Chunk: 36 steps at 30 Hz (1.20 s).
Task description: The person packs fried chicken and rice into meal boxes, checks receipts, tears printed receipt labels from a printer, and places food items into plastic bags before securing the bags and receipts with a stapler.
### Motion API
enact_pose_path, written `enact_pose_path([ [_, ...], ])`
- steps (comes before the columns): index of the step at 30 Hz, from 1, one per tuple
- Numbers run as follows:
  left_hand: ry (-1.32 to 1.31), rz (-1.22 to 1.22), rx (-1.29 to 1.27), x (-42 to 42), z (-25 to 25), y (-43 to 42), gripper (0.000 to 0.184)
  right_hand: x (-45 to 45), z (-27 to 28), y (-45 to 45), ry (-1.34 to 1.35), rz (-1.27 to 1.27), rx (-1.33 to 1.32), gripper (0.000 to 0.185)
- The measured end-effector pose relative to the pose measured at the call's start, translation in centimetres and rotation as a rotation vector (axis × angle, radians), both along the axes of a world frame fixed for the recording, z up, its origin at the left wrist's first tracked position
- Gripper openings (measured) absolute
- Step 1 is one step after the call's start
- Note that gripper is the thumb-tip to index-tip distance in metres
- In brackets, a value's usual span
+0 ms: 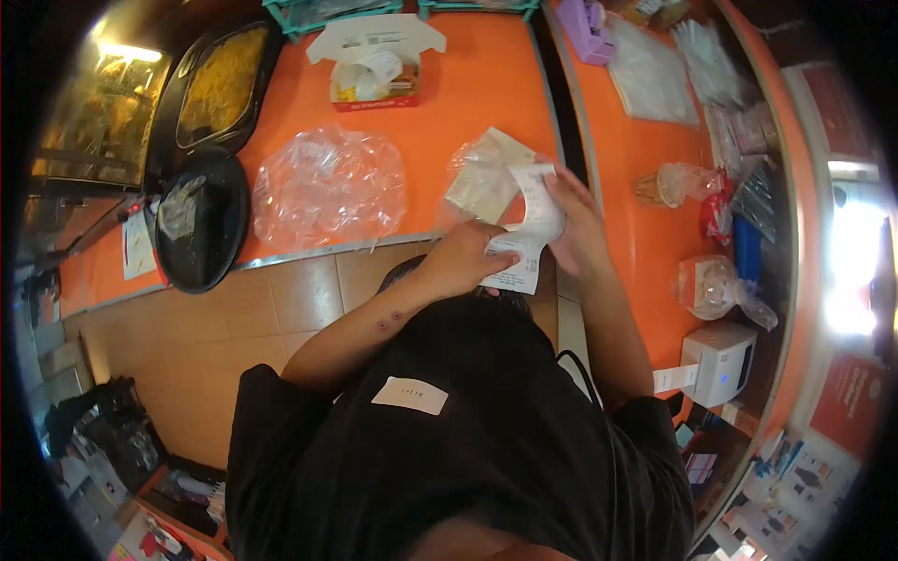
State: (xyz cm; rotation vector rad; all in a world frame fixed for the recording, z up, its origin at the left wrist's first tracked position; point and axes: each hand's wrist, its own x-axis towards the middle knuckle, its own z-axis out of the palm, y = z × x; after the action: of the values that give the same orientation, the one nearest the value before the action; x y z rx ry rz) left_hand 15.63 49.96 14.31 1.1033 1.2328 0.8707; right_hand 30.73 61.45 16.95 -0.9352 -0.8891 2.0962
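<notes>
A long printed receipt (533, 224) curls between my two hands above the counter's front edge. My left hand (470, 260) is closed on its lower end, thumb on top of the paper. On the upper right, my right hand (573, 217) grips the other side of the strip, its fingers partly behind the paper. Just beyond the receipt, a flat paper packet in clear plastic (491, 173) lies on the orange counter (468, 75). To its left rests a crumpled clear plastic bag (329, 192).
An open takeaway box (374, 89) with food and a small clear-wrapped item stands at the back. Left are a tray of yellow food (220, 89) and a black round tray (201, 224). A white receipt printer (718, 365) and bagged items (713, 288) sit at right.
</notes>
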Motion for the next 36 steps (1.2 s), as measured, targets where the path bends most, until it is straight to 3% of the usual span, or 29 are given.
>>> enact_pose_path([
  [2,0.321,-0.114,0.207,1.5,-3.0,1.6,0.037,3.6,-3.0,0.3,-0.039,-0.088,-0.002,0.027],
  [3,0.280,-0.206,0.150,2.2,-2.5,2.6,0.045,5.2,-4.6,0.8,-0.056,-0.129,-0.008,0.025],
  [7,0.471,-0.014,0.370,4.8,-6.3,7.6,0.063,10.8,-10.5,3.2,-0.357,-0.397,0.260,0.021],
  [9,0.973,0.046,0.673,3.5,-10.4,12.3,0.056,12.2,-12.8,4.5,-0.548,-0.417,0.346,0.021],
  [11,1.297,0.017,0.590,2.2,-11.8,15.1,0.039,12.0,-15.4,5.2,-0.658,-0.311,0.490,0.022],
  [12,1.367,-0.033,0.355,1.3,-11.8,15.9,0.029,11.3,-15.9,5.7,-0.711,-0.257,0.564,0.023],
  [13,1.282,-0.092,0.288,0.6,-11.9,16.8,0.025,10.6,-16.5,5.9,-0.821,-0.141,0.633,0.024],
  [15,1.105,-0.207,0.146,-0.8,-12.3,17.7,0.019,7.8,-17.1,6.3,-0.604,-0.032,0.554,0.025],
  [18,0.727,-0.036,0.083,-2.5,-13.2,17.7,0.018,4.2,-17.8,7.1,-0.524,0.028,0.533,0.025],
  [21,0.618,0.019,0.073,-2.9,-13.7,17.9,0.021,1.7,-18.0,7.5,-0.627,-0.020,0.472,0.023],
  [24,0.453,0.137,-0.062,-2.3,-13.1,18.1,0.026,0.6,-20.1,7.7,-0.741,-0.107,0.707,0.022],
  [25,0.732,0.137,0.017,-1.0,-11.8,17.5,0.028,0.3,-21.0,7.7,-0.778,-0.108,0.706,0.023],
  [28,0.934,0.108,0.291,0.0,-13.0,16.2,0.027,0.0,-21.2,7.5,-0.671,-0.177,0.722,0.022],
  [29,0.937,0.107,0.264,0.1,-13.2,16.2,0.027,0.4,-20.3,7.7,-0.717,-0.025,0.590,0.024],
  [32,0.913,0.075,0.163,-0.6,-14.1,15.7,0.026,0.9,-21.4,7.6,-0.421,-0.121,0.511,0.025],
  [33,0.884,0.048,0.130,-1.2,-14.3,15.9,0.025,1.4,-22.2,7.8,-0.447,-0.145,0.609,0.037],
  [36,0.809,-0.031,0.137,-2.7,-13.9,15.8,0.024,2.5,-22.7,9.6,-0.620,-0.095,0.862,0.042],
])
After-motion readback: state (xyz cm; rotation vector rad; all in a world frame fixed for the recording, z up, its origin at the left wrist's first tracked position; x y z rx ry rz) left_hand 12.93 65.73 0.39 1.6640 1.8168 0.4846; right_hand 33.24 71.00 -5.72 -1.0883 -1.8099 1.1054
